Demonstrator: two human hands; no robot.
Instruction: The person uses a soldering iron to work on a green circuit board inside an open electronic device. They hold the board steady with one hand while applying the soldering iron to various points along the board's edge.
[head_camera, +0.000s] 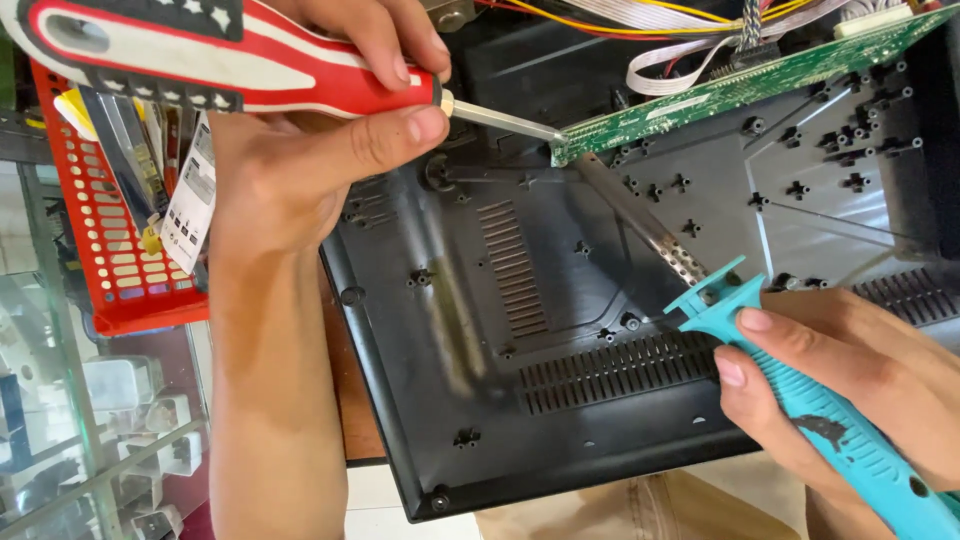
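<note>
The left hand (300, 150) is clenched on a red screwdriver (200, 60) whose tip meets the green circuit board (740, 85) at one o'clock of the black casing (560, 330). The right hand (850, 380) grasps a teal soldering iron (800, 390); I'd lever gently and keep its barrel off the plastic.

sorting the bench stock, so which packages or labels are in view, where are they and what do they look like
Carded packets: upright in the red perforated basket at left, beside the left hand; flat white cards with dark print.
Yellow-topped packet: same basket, behind them; mostly hidden.
No screens or signs visible.
</note>
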